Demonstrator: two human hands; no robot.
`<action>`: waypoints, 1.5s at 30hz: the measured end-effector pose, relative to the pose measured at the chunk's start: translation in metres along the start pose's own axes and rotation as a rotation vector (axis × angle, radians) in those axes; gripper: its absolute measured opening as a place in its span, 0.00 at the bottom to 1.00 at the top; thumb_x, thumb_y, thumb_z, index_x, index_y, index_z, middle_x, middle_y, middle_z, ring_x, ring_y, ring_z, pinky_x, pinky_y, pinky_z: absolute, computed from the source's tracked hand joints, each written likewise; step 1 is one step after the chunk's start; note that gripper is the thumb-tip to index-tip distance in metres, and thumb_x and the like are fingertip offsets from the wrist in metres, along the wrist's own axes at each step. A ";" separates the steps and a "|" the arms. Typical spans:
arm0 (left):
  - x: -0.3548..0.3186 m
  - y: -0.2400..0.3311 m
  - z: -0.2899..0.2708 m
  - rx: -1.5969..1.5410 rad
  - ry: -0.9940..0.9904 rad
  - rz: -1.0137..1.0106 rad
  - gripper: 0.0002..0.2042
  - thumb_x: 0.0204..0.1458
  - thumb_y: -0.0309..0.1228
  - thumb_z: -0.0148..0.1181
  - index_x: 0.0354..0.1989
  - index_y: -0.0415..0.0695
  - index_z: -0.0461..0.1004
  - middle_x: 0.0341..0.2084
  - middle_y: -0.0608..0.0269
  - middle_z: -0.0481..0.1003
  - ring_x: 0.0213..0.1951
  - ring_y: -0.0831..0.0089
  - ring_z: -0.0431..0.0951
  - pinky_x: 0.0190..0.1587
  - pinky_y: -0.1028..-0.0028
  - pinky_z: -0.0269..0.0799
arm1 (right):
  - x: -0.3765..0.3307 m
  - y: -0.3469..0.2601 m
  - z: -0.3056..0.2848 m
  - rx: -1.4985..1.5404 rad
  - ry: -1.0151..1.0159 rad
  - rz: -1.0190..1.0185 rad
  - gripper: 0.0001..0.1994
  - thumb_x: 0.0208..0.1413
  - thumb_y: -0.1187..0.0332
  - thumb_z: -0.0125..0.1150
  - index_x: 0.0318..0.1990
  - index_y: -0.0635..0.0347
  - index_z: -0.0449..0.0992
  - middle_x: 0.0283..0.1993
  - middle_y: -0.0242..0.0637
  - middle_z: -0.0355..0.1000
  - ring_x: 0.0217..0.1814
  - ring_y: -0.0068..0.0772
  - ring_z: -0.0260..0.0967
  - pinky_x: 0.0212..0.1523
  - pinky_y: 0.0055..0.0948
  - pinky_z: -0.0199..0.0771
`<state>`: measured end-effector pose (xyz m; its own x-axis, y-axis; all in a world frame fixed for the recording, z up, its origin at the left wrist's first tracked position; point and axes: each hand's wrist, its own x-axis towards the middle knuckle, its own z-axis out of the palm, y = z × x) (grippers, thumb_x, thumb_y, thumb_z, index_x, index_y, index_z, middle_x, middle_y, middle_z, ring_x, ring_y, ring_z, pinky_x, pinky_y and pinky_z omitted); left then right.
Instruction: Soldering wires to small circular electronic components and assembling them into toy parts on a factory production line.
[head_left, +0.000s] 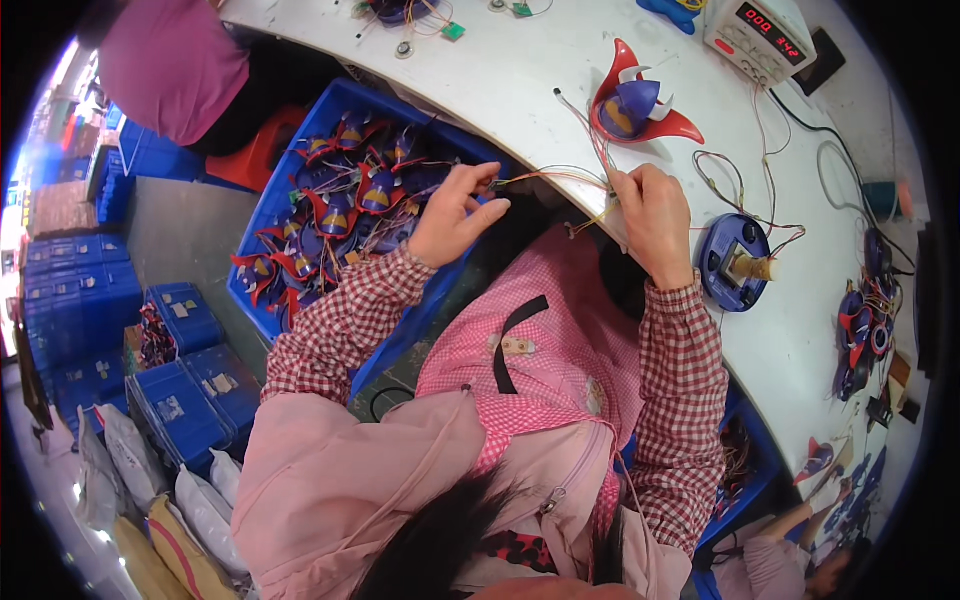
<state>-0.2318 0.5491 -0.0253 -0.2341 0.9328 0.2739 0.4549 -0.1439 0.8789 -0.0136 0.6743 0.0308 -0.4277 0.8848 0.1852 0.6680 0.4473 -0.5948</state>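
My left hand pinches the end of a bundle of thin coloured wires at the table's edge. My right hand grips the other end of the same wires, fingers closed over a small part that I cannot make out. The wires run up the white table to a red, blue and white toy shell lying just beyond my hands. Below my left hand stands a blue crate filled with several more red and blue toy shells.
A round blue base part with wires lies right of my right hand. A white bench meter with a red display stands at the far right. Another person in pink sits at the upper left. Stacked blue crates and bags fill the floor.
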 end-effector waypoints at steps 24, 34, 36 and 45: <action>-0.022 0.039 0.018 -1.125 -0.086 -0.640 0.09 0.56 0.28 0.51 0.44 0.39 0.68 0.31 0.58 0.74 0.26 0.75 0.74 0.28 0.81 0.70 | -0.096 0.062 0.155 0.373 0.003 0.186 0.20 0.56 0.63 0.55 0.50 0.69 0.65 0.31 0.44 0.72 0.29 0.35 0.70 0.32 0.28 0.70; -0.021 0.050 0.027 -0.849 -0.142 -0.618 0.09 0.54 0.25 0.55 0.42 0.37 0.69 0.32 0.59 0.74 0.31 0.76 0.76 0.32 0.81 0.73 | -0.117 0.004 0.052 1.349 -0.398 0.671 0.13 0.61 0.65 0.49 0.46 0.66 0.68 0.33 0.36 0.72 0.28 0.19 0.68 0.29 0.17 0.69; -0.020 0.051 0.030 -0.833 -0.150 -0.623 0.09 0.53 0.25 0.56 0.42 0.36 0.69 0.32 0.59 0.74 0.31 0.76 0.76 0.32 0.81 0.73 | -0.121 -0.001 0.040 1.451 -0.451 0.661 0.11 0.61 0.65 0.49 0.42 0.64 0.72 0.32 0.33 0.71 0.27 0.19 0.66 0.29 0.17 0.68; -0.020 0.062 0.045 -0.719 -0.189 -0.606 0.09 0.53 0.25 0.56 0.42 0.36 0.69 0.30 0.61 0.74 0.28 0.78 0.74 0.32 0.80 0.72 | -0.127 -0.008 0.017 1.279 -0.384 0.544 0.08 0.58 0.69 0.54 0.39 0.65 0.73 0.28 0.28 0.67 0.23 0.15 0.62 0.24 0.14 0.64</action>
<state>-0.1603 0.5366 0.0064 -0.0848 0.9441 -0.3185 -0.3485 0.2713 0.8972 0.0246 0.5558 -0.0014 -0.5740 0.7232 -0.3841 -0.1075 -0.5316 -0.8402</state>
